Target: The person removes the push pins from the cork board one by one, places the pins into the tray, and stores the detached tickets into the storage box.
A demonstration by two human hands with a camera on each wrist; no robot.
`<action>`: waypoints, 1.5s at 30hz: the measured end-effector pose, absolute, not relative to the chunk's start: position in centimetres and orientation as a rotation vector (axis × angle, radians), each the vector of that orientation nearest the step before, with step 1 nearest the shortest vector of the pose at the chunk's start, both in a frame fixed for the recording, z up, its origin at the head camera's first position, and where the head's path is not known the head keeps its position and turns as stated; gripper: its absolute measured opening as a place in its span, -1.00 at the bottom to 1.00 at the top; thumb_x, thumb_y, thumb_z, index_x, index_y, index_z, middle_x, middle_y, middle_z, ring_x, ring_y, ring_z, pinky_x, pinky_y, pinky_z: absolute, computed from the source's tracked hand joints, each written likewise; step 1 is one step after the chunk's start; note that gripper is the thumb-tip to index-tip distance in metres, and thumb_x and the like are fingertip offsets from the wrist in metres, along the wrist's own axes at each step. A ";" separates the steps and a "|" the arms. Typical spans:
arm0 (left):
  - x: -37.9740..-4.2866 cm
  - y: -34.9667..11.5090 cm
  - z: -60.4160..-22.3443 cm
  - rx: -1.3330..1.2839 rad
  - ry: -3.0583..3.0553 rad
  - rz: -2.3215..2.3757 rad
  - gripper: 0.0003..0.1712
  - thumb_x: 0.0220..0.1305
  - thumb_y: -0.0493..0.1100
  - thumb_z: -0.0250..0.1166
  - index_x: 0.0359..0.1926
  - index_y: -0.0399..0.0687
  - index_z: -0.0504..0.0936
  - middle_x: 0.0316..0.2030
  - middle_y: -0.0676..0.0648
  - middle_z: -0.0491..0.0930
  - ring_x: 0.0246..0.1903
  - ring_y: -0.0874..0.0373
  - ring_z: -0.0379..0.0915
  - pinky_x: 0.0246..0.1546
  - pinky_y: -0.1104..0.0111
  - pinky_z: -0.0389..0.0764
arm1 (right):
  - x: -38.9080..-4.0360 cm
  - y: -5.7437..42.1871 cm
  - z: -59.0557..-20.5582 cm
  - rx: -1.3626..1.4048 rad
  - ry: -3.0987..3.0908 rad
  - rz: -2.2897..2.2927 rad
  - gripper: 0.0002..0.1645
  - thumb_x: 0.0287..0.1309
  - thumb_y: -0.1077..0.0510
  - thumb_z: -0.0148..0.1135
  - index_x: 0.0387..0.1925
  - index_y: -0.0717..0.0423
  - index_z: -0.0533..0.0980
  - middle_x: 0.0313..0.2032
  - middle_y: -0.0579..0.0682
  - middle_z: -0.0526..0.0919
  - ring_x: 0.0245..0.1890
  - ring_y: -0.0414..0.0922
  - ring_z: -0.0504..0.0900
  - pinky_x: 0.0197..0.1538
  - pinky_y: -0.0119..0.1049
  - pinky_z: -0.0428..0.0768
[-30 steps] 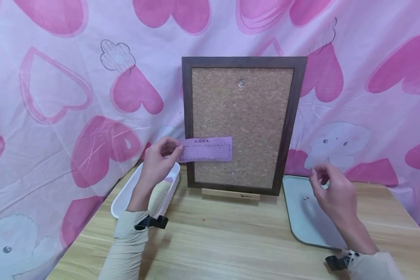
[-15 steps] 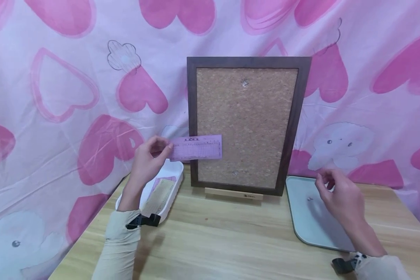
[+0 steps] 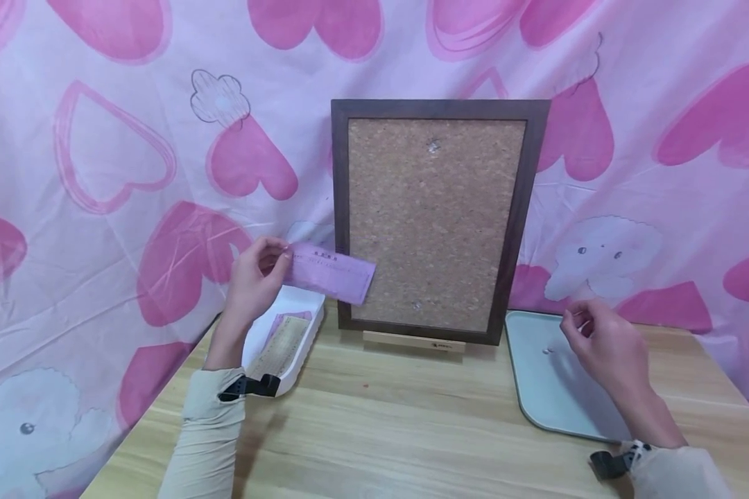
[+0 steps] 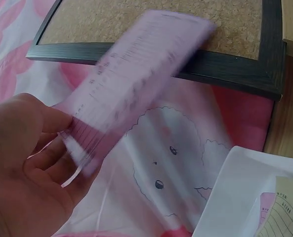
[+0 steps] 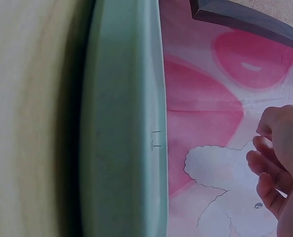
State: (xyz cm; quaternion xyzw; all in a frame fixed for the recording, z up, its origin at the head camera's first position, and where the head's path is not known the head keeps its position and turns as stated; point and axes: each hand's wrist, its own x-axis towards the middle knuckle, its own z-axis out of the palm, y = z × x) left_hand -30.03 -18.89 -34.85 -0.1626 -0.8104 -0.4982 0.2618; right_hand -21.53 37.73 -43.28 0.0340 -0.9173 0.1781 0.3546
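My left hand pinches a purple printed paper slip by its left end. The slip tilts down to the right, and its far end overlaps the lower left of the framed corkboard in the head view. In the left wrist view the slip looks blurred, with thumb and fingers at its near end. Small clear shiny bits, like push pins, show on the cork near the top and bottom. My right hand hovers above the pale green tray, fingers loosely curled, with nothing visible in them.
A white plastic basket below my left hand holds a yellowish slip and a purple one. Tiny shiny pieces lie on the tray. The corkboard stands on a wooden base before a pink heart-patterned cloth.
My left hand has drawn the purple slip leftward, away from the middle of the corkboard, and the slip now tilts downward. The right hand has hardly moved.
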 end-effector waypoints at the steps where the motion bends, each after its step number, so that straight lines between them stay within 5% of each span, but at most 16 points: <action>1: -30.0 -19.0 -34.9 -0.435 -2.195 -1.338 -0.79 0.55 -0.27 0.28 0.05 -0.33 0.67 -0.13 -0.30 0.74 -0.21 0.32 0.60 -0.17 0.64 0.57 | -21.6 37.8 -43.3 0.091 -2.384 0.459 -0.83 0.28 0.21 0.42 -0.14 0.17 0.64 -0.40 0.14 0.74 -0.48 -0.02 0.60 -0.53 -0.42 0.42; 15: -29.8 -20.7 -34.7 -0.328 -2.246 -1.037 -0.80 0.52 -0.28 0.29 0.01 -0.16 0.81 -0.23 -0.23 0.80 -0.37 0.17 0.49 -0.34 0.59 0.40 | -21.9 38.7 -44.1 0.088 -2.516 0.448 -0.90 0.32 0.24 0.39 -0.20 0.19 0.63 -0.38 0.13 0.77 -0.45 -0.04 0.63 -0.49 -0.38 0.41; 25: -29.0 -22.1 -34.4 -0.295 -2.469 -0.867 -0.80 0.55 -0.29 0.26 0.04 -0.21 0.77 0.10 -0.34 0.74 0.12 -0.28 0.59 0.21 -0.21 0.55 | -21.9 39.4 -44.8 0.071 -2.811 0.442 -0.83 0.33 0.23 0.38 -0.11 0.22 0.61 -0.31 0.15 0.76 -0.38 -0.02 0.64 -0.32 -0.11 0.66; 39: -29.2 -23.4 -35.0 -0.217 -2.733 -0.723 -0.71 0.46 -0.40 0.15 -0.08 -0.21 0.80 0.00 -0.34 0.74 -0.09 -0.23 0.50 -0.15 0.08 0.53 | -21.9 39.6 -45.4 0.096 -3.007 0.460 -0.85 0.28 0.20 0.43 -0.16 0.20 0.71 -0.33 0.01 0.72 -0.33 -0.06 0.56 -0.25 -0.16 0.59; 45: -29.6 -23.7 -35.7 -0.317 -2.803 -0.697 -0.63 0.34 -0.50 0.12 -0.07 -0.23 0.81 0.00 -0.36 0.71 -0.03 -0.24 0.49 -0.05 0.01 0.55 | -21.9 39.3 -45.4 0.131 -3.009 0.453 -0.89 0.28 0.21 0.42 -0.21 0.18 0.73 -0.35 -0.04 0.73 -0.36 -0.09 0.55 -0.29 -0.21 0.54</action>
